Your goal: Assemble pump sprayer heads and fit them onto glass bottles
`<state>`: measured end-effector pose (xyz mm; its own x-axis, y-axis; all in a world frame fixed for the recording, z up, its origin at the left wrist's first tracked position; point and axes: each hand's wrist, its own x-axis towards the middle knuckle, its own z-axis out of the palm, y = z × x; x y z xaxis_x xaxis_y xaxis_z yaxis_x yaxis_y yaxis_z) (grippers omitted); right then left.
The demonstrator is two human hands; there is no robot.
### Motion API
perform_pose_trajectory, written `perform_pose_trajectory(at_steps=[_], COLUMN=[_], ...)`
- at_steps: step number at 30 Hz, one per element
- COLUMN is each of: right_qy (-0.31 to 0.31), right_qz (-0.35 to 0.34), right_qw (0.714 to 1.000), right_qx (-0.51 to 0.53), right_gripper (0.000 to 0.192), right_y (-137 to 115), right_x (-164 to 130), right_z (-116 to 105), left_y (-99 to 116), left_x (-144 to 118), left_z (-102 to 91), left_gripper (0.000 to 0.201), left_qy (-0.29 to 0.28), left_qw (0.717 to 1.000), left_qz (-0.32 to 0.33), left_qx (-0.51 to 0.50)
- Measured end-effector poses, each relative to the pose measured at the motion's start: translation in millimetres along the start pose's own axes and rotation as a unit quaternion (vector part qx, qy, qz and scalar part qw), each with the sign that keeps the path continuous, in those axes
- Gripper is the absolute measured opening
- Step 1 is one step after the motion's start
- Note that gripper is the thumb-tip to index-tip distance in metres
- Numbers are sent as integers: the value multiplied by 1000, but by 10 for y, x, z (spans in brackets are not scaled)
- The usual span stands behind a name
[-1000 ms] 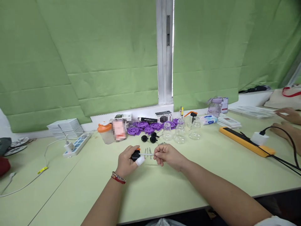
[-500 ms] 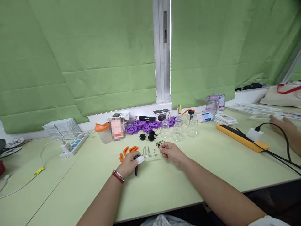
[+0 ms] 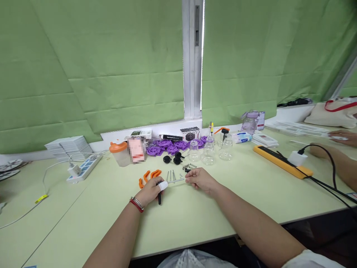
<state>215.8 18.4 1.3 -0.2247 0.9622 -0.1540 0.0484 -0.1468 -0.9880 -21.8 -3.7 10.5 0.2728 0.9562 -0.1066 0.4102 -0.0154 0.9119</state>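
Observation:
My left hand (image 3: 150, 190), with a white cot on one fingertip, grips a black part (image 3: 159, 198) low over the pale green table (image 3: 195, 219). A thin metal rod (image 3: 176, 181) runs from that part to the right. My right hand (image 3: 200, 179) pinches the rod's far end with curled fingers. Just beyond my hands lie orange clips (image 3: 147, 175), a few loose metal pins (image 3: 171, 174) and small springs (image 3: 189, 166).
Black wheels (image 3: 171, 160), purple gears (image 3: 167, 147), clear glass cups (image 3: 209, 152) and an orange-lidded cup (image 3: 118, 153) stand behind. A white power strip (image 3: 82, 167) lies left, a yellow one (image 3: 281, 162) right. Another person's hand (image 3: 343, 137) rests at far right.
My hands lowered toward the table and the black part turned to point down. The orange clips came into view. The other person's hands shifted at the right.

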Motion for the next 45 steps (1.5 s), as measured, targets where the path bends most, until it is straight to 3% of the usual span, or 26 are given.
perform_pose_trajectory(at_steps=[5,15,25,32,45], right_qy=[2,-12,-30,-25,-27], right_qz=[-13,5,-1,-5,-9], right_qw=[1000,1000,999,1000,999], right_qx=[-10,-13,-9,-18,-25], right_gripper=[6,17,13,12,10], right_y=[-24,-26,31,1,8], right_x=[-6,-32,-7,-38,-37], right_z=[19,84,78,97,105], left_y=[1,35,80,61,-11], left_x=[6,-20,-43,-34,-10], left_z=[4,14,15,16,-4], left_gripper=[30,30,31,30,29], left_qy=[8,21,12,26,-9], left_qw=[1000,998,999,997,999], left_qz=[-3,14,-17,14,15], left_qx=[-9,-63,-36,-70,-36])
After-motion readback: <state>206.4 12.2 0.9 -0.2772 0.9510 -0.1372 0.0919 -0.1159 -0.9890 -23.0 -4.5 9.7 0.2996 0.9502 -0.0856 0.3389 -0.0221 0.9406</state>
